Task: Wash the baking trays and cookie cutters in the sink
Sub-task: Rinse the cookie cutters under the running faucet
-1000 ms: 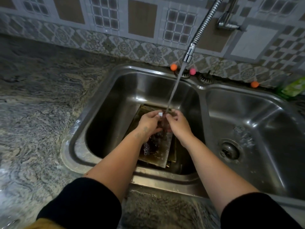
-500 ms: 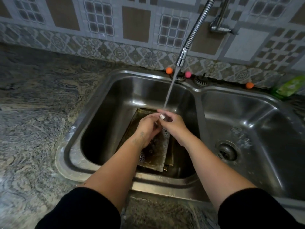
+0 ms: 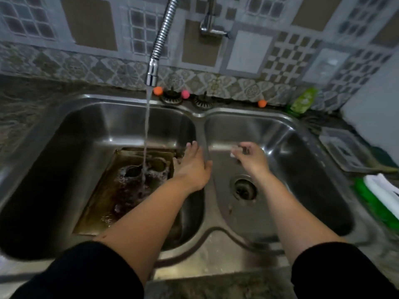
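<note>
A double-basin steel sink [image 3: 200, 251] is set into a marbled stone surface [image 3: 19, 108] against a patterned tiled wall [image 3: 248, 52]. A flexible faucet [image 3: 160, 39] runs water onto a stained baking tray [image 3: 101, 203] lying in the left basin. The left hand [image 3: 191, 167], fingers straight, reaches over the tray's far right corner by the basin divider. The right hand [image 3: 250, 157] pinches a small cookie cutter [image 3: 234, 152] over the right basin, beyond the drain [image 3: 244, 188]. A green bottle [image 3: 303, 100] stands at the surface's far right edge.

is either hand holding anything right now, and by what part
The right hand pinches a small dark item at its fingertips over the right basin; too blurred to name it or the part. The left hand holds nothing.
</note>
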Tool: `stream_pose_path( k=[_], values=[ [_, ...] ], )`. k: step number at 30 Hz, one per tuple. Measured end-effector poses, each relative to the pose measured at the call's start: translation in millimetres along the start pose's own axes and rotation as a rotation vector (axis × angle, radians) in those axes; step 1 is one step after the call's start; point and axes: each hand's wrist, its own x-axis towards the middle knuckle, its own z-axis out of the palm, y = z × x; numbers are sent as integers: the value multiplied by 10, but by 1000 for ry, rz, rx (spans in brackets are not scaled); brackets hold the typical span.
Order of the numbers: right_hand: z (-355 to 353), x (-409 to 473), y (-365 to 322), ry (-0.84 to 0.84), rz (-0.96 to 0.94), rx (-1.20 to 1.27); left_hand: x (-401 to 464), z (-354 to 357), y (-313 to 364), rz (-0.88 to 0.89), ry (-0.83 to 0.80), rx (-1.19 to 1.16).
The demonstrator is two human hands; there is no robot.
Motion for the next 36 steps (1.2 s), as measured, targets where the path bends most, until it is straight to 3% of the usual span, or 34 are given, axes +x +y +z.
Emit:
stream_pose_path(
  k=[2, 9, 18, 28, 33, 36],
  values=[
    [-168, 101, 402, 19, 105, -111, 24, 151, 70, -15, -49, 129],
    [-596, 386, 1266, -43, 305, -616, 94, 304, 142, -72, 55, 383],
    [-545, 720, 1426, 5, 272, -524, 88, 320, 129, -64, 68, 400],
    [-327, 259, 659, -107, -34, -545, 73, 268, 106, -29, 12, 363],
    [43, -142, -121, -147, -372, -529, -76, 68, -162, 60, -30, 251],
    [335, -466, -545, -183, -619, -665, -197, -72, -573, -50, -18, 206]
  ],
)
